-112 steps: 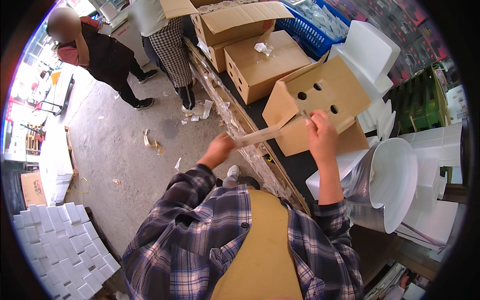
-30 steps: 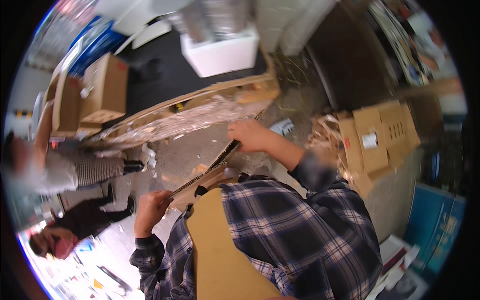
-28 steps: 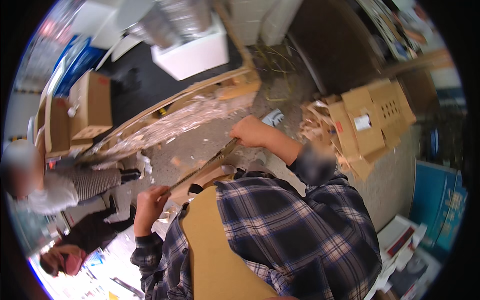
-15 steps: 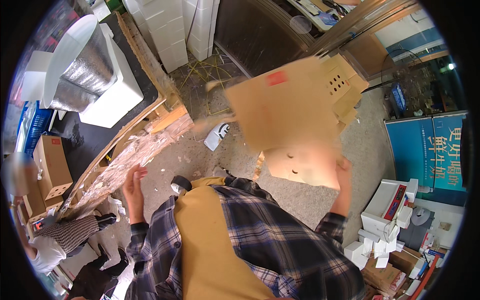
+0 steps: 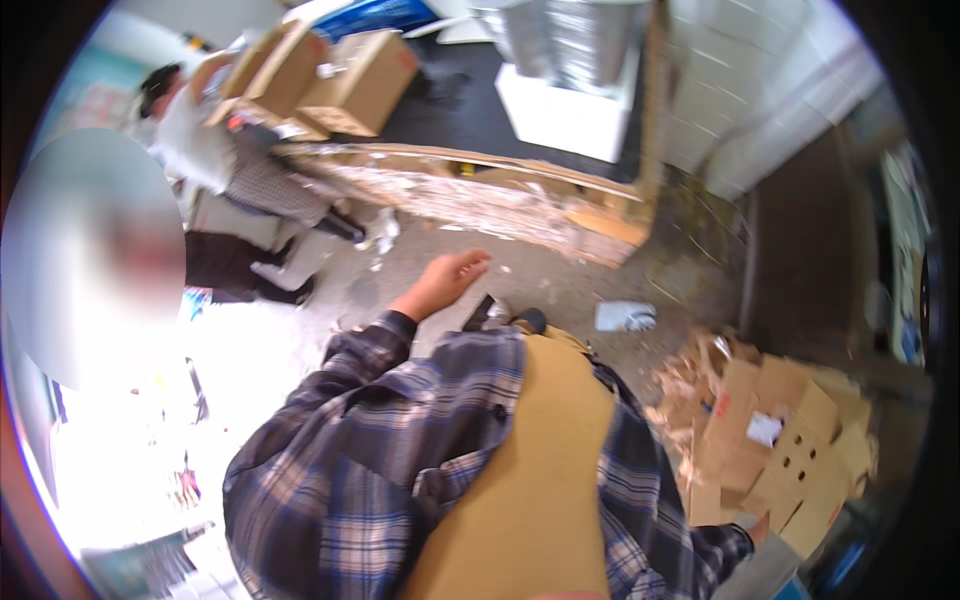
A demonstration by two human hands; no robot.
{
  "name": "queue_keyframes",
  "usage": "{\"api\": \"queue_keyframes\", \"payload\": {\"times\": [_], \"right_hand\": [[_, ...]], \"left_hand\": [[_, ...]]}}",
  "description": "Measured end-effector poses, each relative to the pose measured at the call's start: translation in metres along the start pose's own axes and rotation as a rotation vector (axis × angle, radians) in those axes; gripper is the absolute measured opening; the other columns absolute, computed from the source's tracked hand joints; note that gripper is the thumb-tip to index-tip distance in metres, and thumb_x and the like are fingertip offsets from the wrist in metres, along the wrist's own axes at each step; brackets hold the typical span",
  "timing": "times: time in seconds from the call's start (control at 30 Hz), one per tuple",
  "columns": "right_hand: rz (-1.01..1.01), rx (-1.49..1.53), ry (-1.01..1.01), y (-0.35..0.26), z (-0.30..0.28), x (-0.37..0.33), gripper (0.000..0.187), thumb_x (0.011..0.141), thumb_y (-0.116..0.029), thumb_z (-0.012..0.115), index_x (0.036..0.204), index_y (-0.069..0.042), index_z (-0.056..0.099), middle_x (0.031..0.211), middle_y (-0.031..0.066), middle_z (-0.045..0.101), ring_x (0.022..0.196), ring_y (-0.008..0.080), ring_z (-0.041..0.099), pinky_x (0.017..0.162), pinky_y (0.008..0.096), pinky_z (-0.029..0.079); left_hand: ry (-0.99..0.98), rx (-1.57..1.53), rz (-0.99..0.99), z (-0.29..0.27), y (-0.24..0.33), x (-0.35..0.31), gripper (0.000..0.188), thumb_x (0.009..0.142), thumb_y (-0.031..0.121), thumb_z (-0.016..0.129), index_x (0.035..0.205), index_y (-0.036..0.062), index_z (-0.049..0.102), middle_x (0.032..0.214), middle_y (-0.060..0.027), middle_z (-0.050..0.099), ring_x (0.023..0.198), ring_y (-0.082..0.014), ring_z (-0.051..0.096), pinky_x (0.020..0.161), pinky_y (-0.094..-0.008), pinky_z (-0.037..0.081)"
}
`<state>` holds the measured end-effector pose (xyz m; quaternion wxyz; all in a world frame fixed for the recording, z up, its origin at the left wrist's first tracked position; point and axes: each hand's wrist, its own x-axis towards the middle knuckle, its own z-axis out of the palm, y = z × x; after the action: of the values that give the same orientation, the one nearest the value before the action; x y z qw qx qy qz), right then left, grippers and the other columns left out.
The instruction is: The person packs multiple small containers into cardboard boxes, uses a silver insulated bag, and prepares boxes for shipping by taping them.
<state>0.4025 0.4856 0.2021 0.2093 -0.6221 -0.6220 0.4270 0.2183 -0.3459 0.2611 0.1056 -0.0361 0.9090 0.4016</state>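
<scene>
My left hand (image 5: 440, 284) hangs in front of me with its fingers loosely stretched, and nothing is in it. At the lower right, my right hand (image 5: 759, 528) shows only in part, beside the flattened cardboard boxes (image 5: 795, 440). Its fingers are hidden, so whether it grips a sheet cannot be made out. One of those brown cardboard pieces has round holes, and another carries a white label. Torn cardboard (image 5: 690, 390) lies heaped at the left of the pile.
A black-topped table (image 5: 455, 100) with a ragged front edge holds a white foam box (image 5: 565, 115) with a silver liner, and brown cartons (image 5: 360, 85). Two other people stand at the left. A pale plastic bag (image 5: 625, 316) lies on the floor.
My view has turned left, bringing the table ahead and the cardboard to the lower right. The cardboard box that my right hand held up in front now appears down by the pile.
</scene>
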Motion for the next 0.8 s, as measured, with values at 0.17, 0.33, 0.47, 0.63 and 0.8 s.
{"api": "queue_keyframes", "payload": {"times": [0.17,0.33,0.47,0.63,0.8], "right_hand": [[-0.179,-0.115,-0.444,0.026,0.204,-0.027,0.042,0.097,-0.030,0.059,0.131,-0.004,0.061,0.126,0.0096,0.063,0.117,0.0228,0.059,0.100,0.0378,0.045],[-0.112,-0.159,-1.379,0.098,0.405,-0.186,0.027,0.094,-0.018,0.065,0.117,-0.004,0.068,0.108,0.0083,0.070,0.103,0.0214,0.066,0.086,0.0334,0.052],[-0.743,-0.494,-1.895,0.038,0.494,-0.374,0.020,0.092,-0.016,0.068,0.100,0.002,0.070,0.090,0.0107,0.072,0.086,0.0203,0.069,0.078,0.0345,0.053],[-0.885,-0.723,-1.736,-0.103,0.505,-0.489,0.021,0.092,-0.018,0.067,0.099,0.002,0.070,0.091,0.0123,0.071,0.085,0.0223,0.068,0.078,0.0363,0.053],[-1.094,-0.741,-1.471,-0.153,0.528,-0.516,0.024,0.091,-0.022,0.068,0.097,0.001,0.069,0.092,0.0165,0.070,0.086,0.0301,0.068,0.079,0.0398,0.052]], "left_hand": [[0.220,-0.032,-0.178,-0.002,-0.070,-0.056,0.029,0.102,0.025,0.061,0.123,0.0064,0.066,0.099,-0.0123,0.074,0.090,-0.0208,0.071,0.080,-0.0349,0.054],[0.346,-0.128,-0.319,-0.025,-0.127,-0.055,0.031,0.101,0.023,0.063,0.126,0.0064,0.066,0.102,-0.0132,0.074,0.090,-0.0188,0.068,0.082,-0.0324,0.054],[0.691,-0.233,-0.247,-0.116,-0.192,0.014,0.030,0.098,0.020,0.064,0.122,0.0026,0.066,0.103,-0.0122,0.073,0.091,-0.0209,0.068,0.081,-0.0337,0.054],[0.891,-0.719,-0.204,-0.268,-0.276,0.108,0.040,0.102,0.021,0.059,0.138,0.0030,0.054,0.113,-0.0087,0.070,0.094,-0.0160,0.069,0.079,-0.0286,0.055],[0.799,-0.972,-0.202,-0.362,-0.326,0.175,0.053,0.101,0.011,0.054,0.151,0.0035,0.037,0.109,-0.0173,0.071,0.094,-0.0240,0.073,0.084,-0.0343,0.058]]}}
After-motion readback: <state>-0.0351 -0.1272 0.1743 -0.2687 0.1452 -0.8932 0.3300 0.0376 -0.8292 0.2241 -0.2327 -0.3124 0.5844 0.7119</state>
